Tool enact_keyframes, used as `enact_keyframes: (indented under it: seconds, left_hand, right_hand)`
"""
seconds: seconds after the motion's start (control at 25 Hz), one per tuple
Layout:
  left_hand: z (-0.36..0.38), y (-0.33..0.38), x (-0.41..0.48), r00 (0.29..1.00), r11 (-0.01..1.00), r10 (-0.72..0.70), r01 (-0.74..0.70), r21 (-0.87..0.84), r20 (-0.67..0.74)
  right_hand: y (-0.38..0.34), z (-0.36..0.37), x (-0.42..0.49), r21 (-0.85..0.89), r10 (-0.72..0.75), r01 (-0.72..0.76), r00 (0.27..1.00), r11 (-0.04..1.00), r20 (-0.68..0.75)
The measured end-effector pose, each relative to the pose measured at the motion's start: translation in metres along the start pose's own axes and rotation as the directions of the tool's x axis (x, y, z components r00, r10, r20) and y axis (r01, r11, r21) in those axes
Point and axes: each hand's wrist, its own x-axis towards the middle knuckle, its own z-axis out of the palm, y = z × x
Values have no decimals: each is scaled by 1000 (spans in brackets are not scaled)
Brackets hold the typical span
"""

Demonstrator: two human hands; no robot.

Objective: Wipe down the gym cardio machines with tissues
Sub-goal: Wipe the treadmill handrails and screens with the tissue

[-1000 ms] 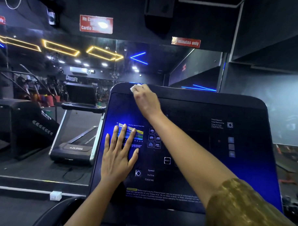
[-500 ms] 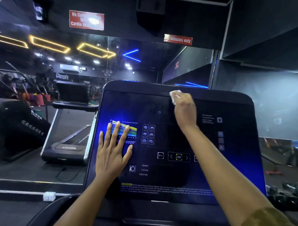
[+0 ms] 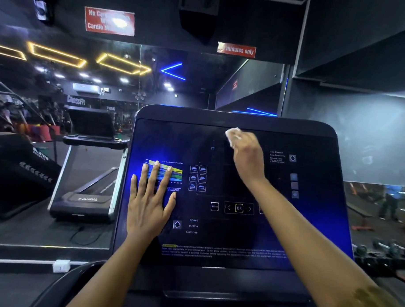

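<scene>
Two grips are on the console (image 3: 309, 226), both mine. My right grip (image 3: 248, 159) is clenched round a white tissue (image 3: 232, 134), fingers curled over the wad so that only its crumpled end pokes out past my knuckles. The tissue lies against the dark glass near the console's top edge, about midway across, just under the rim. My left grip (image 3: 149, 204) is released, with the palm flat on the glass and the fingers straight and spread, holding nothing. It lies toward the console's left edge, three fingertips over the coloured chart (image 3: 176, 173) and the thumb out toward the Speed, Incline and Calories labels. Between my forearms the OK button (image 3: 239, 208) glows with an arrow on either side and a Reset key just left of them. Small print runs along the bottom edge. Beyond the left edge stands a treadmill (image 3: 88, 172), with a red sign (image 3: 109, 21) high above it.
</scene>
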Motion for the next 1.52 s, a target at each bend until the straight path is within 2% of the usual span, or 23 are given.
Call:
enact_keyframes:
  seconds: [0.04,0.12,0.28,0.4,0.44,0.48,0.6,0.68,0.84,0.96,1.04,1.12,1.2,1.28,1.36,1.52]
  left_hand:
    - [0,0,0,1000,1000,0,0,-2,-3]
    - [0,0,-1,1000,1000,2,-2,-2,-2]
    - [-1,0,0,1000,1000,4,-4,2,-1]
    - [-1,0,0,1000,1000,1,-1,0,-2]
    - [-1,-1,0,1000,1000,2,-2,-3,-2]
    - [0,-1,0,1000,1000,2,-2,-4,-2]
    - [0,0,0,1000,1000,0,0,-3,-1]
    - [0,0,0,1000,1000,0,0,-2,-3]
    - [0,-1,0,1000,1000,-2,2,-1,4]
    - [0,-1,0,1000,1000,-1,1,-7,6]
    - [0,-1,0,1000,1000,-1,1,-9,4]
    - [0,-1,0,1000,1000,-1,1,-7,4]
    - [0,-1,0,1000,1000,-3,3,-7,3]
    - [0,0,0,1000,1000,-4,4,-7,-1]
    - [1,-1,0,1000,1000,-1,1,-11,1]
    - [1,-1,1,1000,1000,2,-2,-18,-3]
  right_hand:
    - [3,4,13,-18,79,-79,997,997,-14]
    - [-16,18,27,-20,64,-64,998,998,3]
    - [-73,32,-10,46,-157,154,984,987,83]
    - [-68,19,-46,87,-311,300,937,950,162]
    - [-55,12,-44,83,-314,304,937,949,151]
    - [-37,6,-36,57,-261,256,958,965,116]
    - [20,-12,0,-62,62,-62,998,996,-3]
    - [29,-12,2,-85,111,-111,994,990,-10]
    - [-26,-3,-51,6,-80,80,993,997,91]
    - [-57,-8,-107,58,-271,265,947,962,171]
    - [-54,-14,-111,82,-350,341,919,937,181]
    - [-36,-15,-79,44,-273,270,952,962,138]
    - [-14,-12,-36,10,-95,95,992,995,82]
    - [-8,-5,-10,-12,1,0,998,1000,66]
    - [-26,1,-15,2,-45,45,994,999,95]
    - [-68,-3,-89,86,-280,269,942,959,184]
